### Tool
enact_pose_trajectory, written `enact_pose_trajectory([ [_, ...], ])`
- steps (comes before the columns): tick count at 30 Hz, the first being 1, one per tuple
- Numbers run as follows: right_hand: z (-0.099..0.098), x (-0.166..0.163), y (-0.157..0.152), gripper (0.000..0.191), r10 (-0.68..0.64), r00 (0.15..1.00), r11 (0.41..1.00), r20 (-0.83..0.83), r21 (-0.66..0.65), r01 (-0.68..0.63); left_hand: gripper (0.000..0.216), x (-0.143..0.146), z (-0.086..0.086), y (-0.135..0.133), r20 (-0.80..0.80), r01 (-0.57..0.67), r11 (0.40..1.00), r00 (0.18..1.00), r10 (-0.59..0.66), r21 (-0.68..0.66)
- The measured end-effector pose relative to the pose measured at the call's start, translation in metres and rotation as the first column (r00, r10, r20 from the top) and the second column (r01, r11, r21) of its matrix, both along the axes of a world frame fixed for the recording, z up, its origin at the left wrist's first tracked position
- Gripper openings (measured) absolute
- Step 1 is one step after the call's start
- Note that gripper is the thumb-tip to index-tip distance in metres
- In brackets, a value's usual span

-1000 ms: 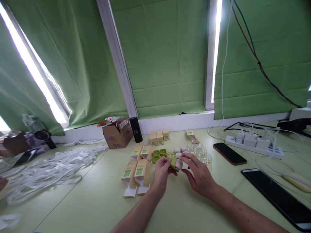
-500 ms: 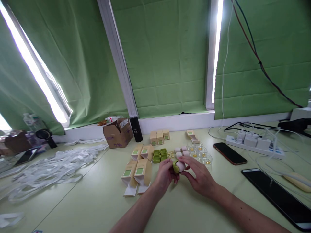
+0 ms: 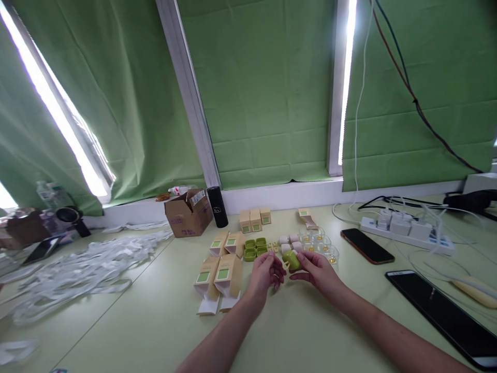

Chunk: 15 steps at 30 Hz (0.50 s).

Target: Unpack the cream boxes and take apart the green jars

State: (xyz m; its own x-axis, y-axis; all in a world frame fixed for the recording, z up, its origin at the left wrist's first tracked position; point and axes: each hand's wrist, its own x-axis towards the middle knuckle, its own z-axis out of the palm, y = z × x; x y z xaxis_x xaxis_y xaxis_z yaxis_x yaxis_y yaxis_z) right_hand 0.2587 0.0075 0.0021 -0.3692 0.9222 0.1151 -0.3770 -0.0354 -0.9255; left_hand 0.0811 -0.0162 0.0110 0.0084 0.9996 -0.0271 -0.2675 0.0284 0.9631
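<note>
My right hand (image 3: 319, 271) grips a small green case (image 3: 291, 259) between thumb and fingers, low over the pale green table (image 3: 155, 321). My left hand (image 3: 265, 273) is curled right beside it, fingertips near the case and a small yellowish piece (image 3: 286, 265); whether it pinches that piece is unclear. Just behind my hands lie more green cases (image 3: 255, 248), small white pieces (image 3: 289, 241) and clear round cups (image 3: 322, 244) with yellow centres. Tan open cartons (image 3: 219, 277) with green labels lie to the left of my left hand.
A brown cardboard box (image 3: 188, 212) and a black cylinder (image 3: 217, 207) stand near the window sill. A heap of white strips (image 3: 77, 269) covers the left. Two phones (image 3: 367, 246) (image 3: 438, 305) and a power strip (image 3: 407, 230) with cables lie on the right.
The white piece seen in the green part has gone from sight and the case now looks whole and green. It has passed from my left hand into my right, slightly farther right.
</note>
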Motion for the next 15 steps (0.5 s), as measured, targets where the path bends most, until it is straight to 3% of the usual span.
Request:
enact_pose_trajectory([
  [3, -0.0016, 0.0001, 0.0007, 0.053, 0.002, 1.000, 1.000, 0.025, -0.014, -0.001, 0.049, 0.0007, -0.0013, -0.0001, -0.001, -0.036, 0.998, 0.999, 0.036, 0.059],
  [8, -0.0020, -0.0015, 0.0009, 0.053, -0.065, 0.993, 0.996, 0.098, 0.071, 0.058, 0.043, 0.0031, -0.0017, 0.0015, -0.115, -0.085, 0.975, 0.987, 0.110, 0.204],
  [12, -0.0044, -0.0019, 0.0020, 0.054, -0.116, 0.987, 0.988, 0.115, 0.113, 0.103, 0.048, 0.0050, -0.0018, 0.0033, -0.142, -0.034, 0.974, 0.987, 0.067, 0.225],
  [15, -0.0049, 0.0014, 0.0036, 0.055, -0.079, 0.996, 0.996, 0.033, 0.054, 0.078, 0.047, 0.0045, -0.0021, 0.0042, -0.088, -0.013, 0.979, 0.996, 0.032, 0.206],
])
